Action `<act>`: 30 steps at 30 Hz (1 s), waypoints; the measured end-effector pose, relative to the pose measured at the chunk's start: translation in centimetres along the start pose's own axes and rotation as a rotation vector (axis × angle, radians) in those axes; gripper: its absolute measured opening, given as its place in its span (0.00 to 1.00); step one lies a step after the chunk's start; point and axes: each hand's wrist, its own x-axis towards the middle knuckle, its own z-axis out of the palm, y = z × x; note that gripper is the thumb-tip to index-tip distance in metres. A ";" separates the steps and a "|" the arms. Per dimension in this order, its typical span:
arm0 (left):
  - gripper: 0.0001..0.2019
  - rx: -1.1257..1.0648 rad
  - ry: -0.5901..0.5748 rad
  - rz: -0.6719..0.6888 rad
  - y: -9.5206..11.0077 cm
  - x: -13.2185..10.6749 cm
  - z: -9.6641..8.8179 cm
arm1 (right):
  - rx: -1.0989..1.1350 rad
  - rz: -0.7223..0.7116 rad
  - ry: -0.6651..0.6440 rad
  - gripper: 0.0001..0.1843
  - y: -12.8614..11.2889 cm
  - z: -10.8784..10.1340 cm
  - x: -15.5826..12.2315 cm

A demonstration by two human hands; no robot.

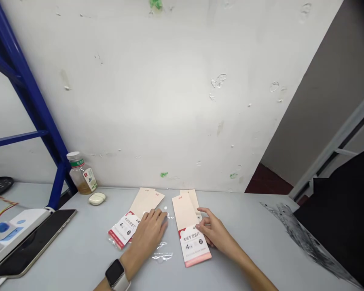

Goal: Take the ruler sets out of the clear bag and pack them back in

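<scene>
My left hand [151, 227] lies palm down with its fingers stretched out, over the right edge of a ruler set packet [124, 229] with a cream card top and a red-and-white label. A second packet partly shows beneath that one. My right hand [214, 229] is at the right edge of another ruler set packet [195, 244], thumb on its label and index finger bent over a cream card [191, 195] behind it. The fingers below the thumb are curled and partly hidden. Clear plastic film [163, 256] lies between the two groups.
Small white discs [165, 208] lie near my left fingertips. At the left are a bottle [81, 173], a cream oval case [97, 198], a phone [33, 242] and a white power strip [13, 234]. A white wall [170, 101] bounds the grey table [255, 242]; black cloth [346, 218] hangs at right.
</scene>
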 end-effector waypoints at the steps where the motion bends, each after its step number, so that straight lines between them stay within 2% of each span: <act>1: 0.15 -0.005 0.008 -0.010 -0.1 0.0 0.0 | -0.008 0.004 0.004 0.29 -0.1 0.0 -0.1; 7: 0.16 -0.101 0.091 -0.005 -1.6 -0.1 0.3 | -0.040 0.002 0.011 0.26 -0.3 0.2 -0.2; 14: 0.15 0.087 0.126 -0.111 -3.0 -0.1 1.0 | -0.055 0.014 -0.002 0.27 -0.2 0.1 -0.1; 17: 0.15 0.108 0.144 -0.102 -3.3 0.0 1.0 | -0.053 0.015 -0.002 0.27 -0.2 0.1 0.0; 21: 0.15 0.043 0.137 0.011 -2.7 0.1 0.6 | -0.061 0.019 -0.005 0.27 -0.1 0.1 0.1; 25: 0.14 -0.079 0.068 0.137 -1.2 0.0 0.5 | -0.066 0.031 -0.009 0.27 0.0 -0.2 0.2; 30: 0.14 -0.184 0.022 0.101 0.0 -0.2 0.7 | -0.073 0.084 -0.057 0.34 -0.2 -0.8 0.2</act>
